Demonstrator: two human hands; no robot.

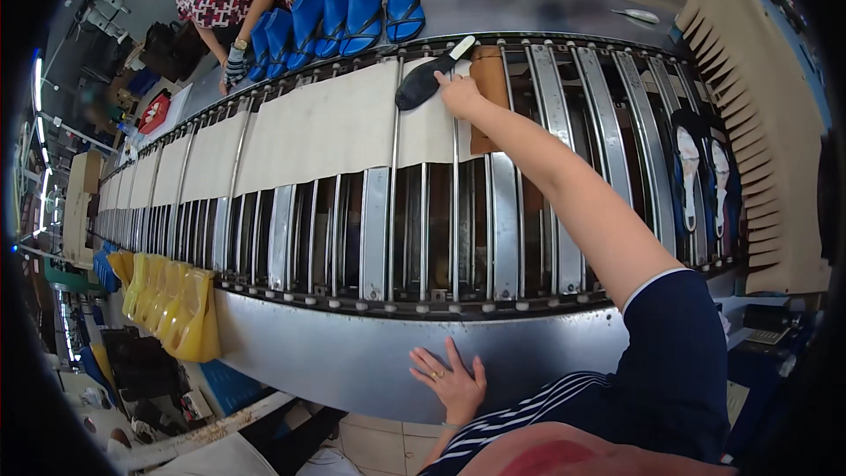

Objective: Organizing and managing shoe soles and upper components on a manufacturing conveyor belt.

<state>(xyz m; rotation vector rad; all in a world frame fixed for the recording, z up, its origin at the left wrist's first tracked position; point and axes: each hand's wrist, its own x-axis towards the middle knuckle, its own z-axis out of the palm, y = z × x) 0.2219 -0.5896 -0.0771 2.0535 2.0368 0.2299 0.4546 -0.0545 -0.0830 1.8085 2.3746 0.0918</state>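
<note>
My right hand (460, 95), index extended, meets the black sole (421, 85) on the conveyor (374, 247), grip unclear; likely I'm positioning it, and next it needs straightening. My left hand (454, 383), spread and empty, rests beside the conveyor.

A pale tiled floor (374, 447) shows below, and white strip lights (39, 92) glow far left.

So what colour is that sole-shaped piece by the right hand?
The sole-shaped piece is black with a whitish end, best seen in the head view.
</note>
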